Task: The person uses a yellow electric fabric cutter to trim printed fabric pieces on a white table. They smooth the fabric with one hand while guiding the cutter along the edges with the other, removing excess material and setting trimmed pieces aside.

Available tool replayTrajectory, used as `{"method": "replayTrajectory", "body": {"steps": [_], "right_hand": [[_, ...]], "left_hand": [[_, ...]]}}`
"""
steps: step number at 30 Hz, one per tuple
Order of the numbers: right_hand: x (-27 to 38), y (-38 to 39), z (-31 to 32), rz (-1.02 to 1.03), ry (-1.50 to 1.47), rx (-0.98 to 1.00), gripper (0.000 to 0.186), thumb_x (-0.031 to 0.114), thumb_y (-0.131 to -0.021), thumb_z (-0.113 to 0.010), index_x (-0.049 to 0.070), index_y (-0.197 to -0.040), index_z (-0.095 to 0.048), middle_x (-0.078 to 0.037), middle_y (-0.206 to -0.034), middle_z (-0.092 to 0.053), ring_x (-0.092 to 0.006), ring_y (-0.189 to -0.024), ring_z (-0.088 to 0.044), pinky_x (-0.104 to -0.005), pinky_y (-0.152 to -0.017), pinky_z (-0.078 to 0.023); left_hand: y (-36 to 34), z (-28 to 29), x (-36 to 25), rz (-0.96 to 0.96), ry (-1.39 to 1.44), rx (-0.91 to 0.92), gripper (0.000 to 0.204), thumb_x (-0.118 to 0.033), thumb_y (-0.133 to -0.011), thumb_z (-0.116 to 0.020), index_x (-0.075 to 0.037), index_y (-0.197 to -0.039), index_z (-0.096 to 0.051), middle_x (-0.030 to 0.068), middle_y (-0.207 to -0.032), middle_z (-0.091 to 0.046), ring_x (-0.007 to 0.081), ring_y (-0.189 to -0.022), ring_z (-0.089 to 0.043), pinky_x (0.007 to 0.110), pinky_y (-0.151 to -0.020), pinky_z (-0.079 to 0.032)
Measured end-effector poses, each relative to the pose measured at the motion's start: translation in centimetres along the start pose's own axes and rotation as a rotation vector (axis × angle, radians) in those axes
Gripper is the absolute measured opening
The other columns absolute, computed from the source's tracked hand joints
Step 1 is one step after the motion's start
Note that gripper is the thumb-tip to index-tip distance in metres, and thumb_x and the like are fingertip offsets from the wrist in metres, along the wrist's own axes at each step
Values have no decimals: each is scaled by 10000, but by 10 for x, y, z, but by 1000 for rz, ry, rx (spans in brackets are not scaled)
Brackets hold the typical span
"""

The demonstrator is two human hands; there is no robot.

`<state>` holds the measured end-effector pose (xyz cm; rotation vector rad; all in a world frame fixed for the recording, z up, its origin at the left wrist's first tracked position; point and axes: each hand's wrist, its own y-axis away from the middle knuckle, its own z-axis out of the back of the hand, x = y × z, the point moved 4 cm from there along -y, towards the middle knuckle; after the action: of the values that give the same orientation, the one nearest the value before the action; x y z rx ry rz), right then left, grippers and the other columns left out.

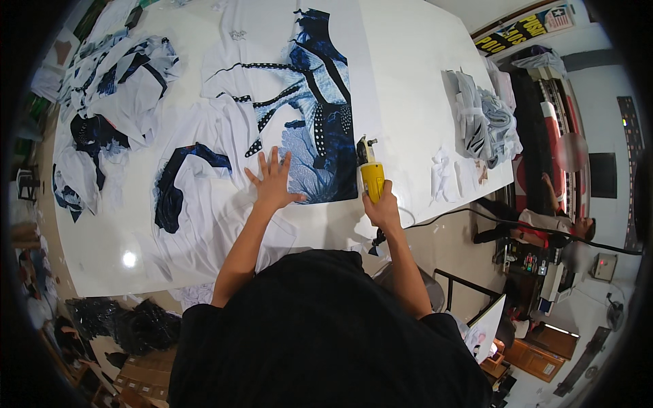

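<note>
Blue-and-white printed fabric [333, 136] lies spread over the middle of a white table [408, 81]. My left hand [273, 182] presses flat on its lower left part, fingers spread. In my right hand [385, 209] is a yellow electric fabric cutter [372, 178], gripped by its body. The cutter's metal head stands beside the right edge of the printed panel; whether the blade touches the cloth cannot be made out. Left of my left hand, a curved dark blue printed piece [173, 187] rests on white cloth [211, 183].
Crumpled printed cloth [122, 75] heaps at the table's left. Folded grey and white fabric [483, 119] is stacked at the right edge, with white scraps [445, 177] near it. A black cord [469, 212] runs off to the right. Another person [544, 228] stands beyond the table's right side.
</note>
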<state>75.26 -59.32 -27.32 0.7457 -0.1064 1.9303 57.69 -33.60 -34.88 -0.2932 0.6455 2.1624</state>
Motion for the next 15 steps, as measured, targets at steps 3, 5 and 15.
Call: {"method": "replayTrajectory", "body": {"steps": [3,5,15], "right_hand": [[9,-17,2,9,26,8,515,256,-908,-719,-42,-1189,-407,-409,-924,-674,-568,-842,-690,-557,-709,-579],[14,-28,3,19,29,7,513,253,-906,-720,-45,-1183,-407,-410,-922,-674,-572,-851,-689,-559,-710,-580],[39,-88,7,44,33,10,489,272,-906,-693,-25,-1169,-407,-383,-960,-688,-542,-879,-705,-557,-745,-587]], "left_hand": [[0,0,1,0,-17,2,1423,-681,-584,-895,-293,-1696,-97,121,-1770,33,488,-1588,109,875,-1085,43],[-1,-1,1,-5,14,-26,1415,-663,-564,-914,-286,-1693,-150,120,-1771,10,482,-1593,97,860,-1089,83],[1,3,-1,11,13,-6,1412,-667,-563,-913,-285,-1692,-156,115,-1770,-2,479,-1594,93,853,-1098,75]]}}
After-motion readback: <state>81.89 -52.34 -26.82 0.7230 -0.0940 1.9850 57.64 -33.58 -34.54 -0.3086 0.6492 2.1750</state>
